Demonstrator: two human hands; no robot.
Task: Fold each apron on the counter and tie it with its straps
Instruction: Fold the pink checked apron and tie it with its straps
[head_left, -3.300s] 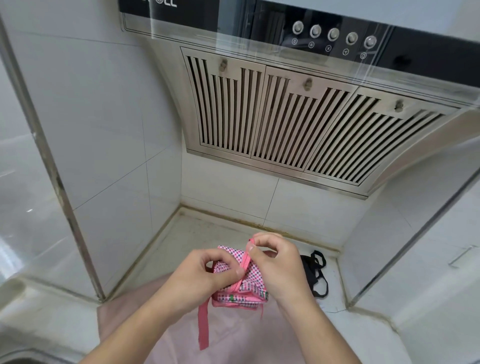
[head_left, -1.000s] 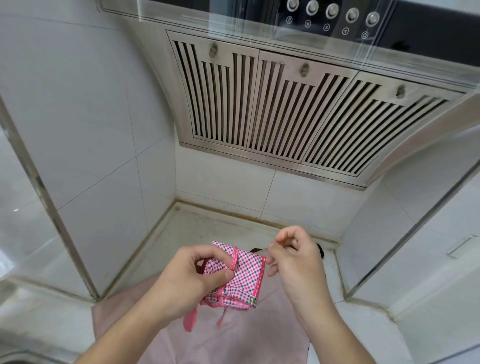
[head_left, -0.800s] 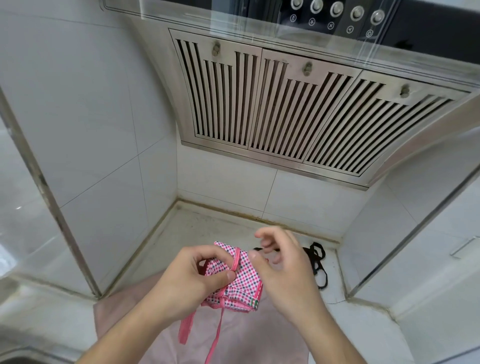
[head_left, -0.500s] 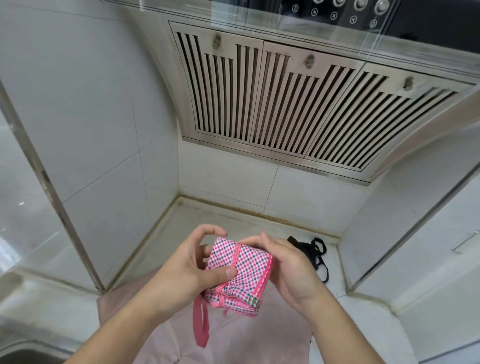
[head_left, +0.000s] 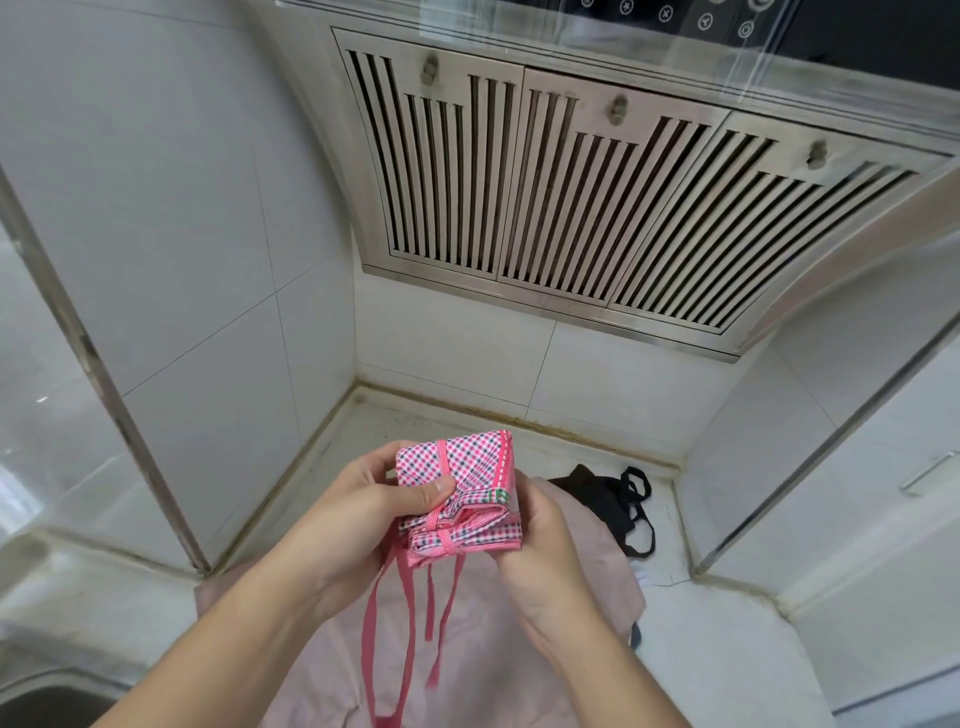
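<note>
One head-worn wide-angle camera is looking forward and down from the person's own standpoint, sitting close above the two hands, which are filling the lower middle of the view. It is facing into a tiled corner, taking in the range hood (head_left: 597, 197) above the grip and the counter (head_left: 727, 649) below it.

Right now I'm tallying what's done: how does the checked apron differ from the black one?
The checked apron is folded into a compact bundle with a strap wrapped round it; the black apron lies loosely heaped. The checked one is held in both hands; the black one rests on the counter, untouched. Both have straps trailing loose.
</note>
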